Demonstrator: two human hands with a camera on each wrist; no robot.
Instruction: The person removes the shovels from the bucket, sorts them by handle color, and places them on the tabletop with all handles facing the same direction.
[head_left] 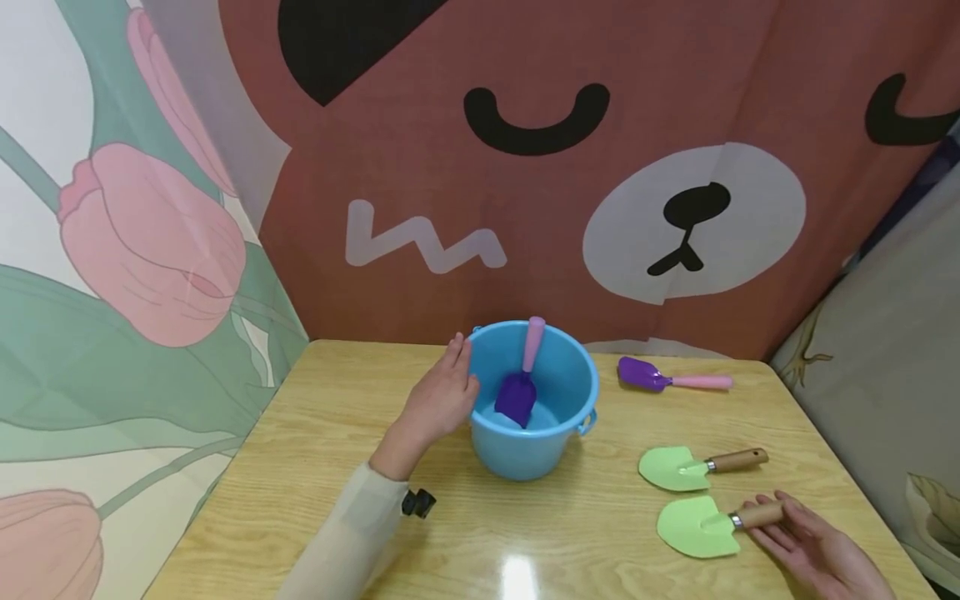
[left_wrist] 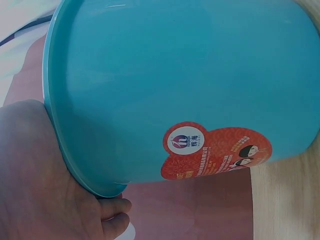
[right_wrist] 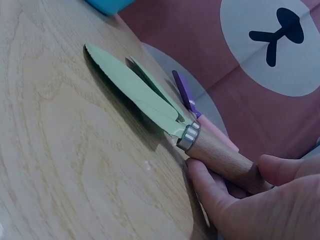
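A light blue bucket stands upright, holding a purple toy shovel with a pink handle that leans on the far rim. My left hand rests at the left side of the bucket's rim, fingers extended away from me; in the left wrist view its fingertips show just past the rim. At the lower right, my right hand holds a green trowel by its wooden handle. The right wrist view shows thumb and fingers on opposite sides of that handle, and a shadow under the blade.
A second green trowel lies just beyond the held one. Farther back is another purple shovel with a pink handle. The wooden table meets a curtain with a bear print at its back edge.
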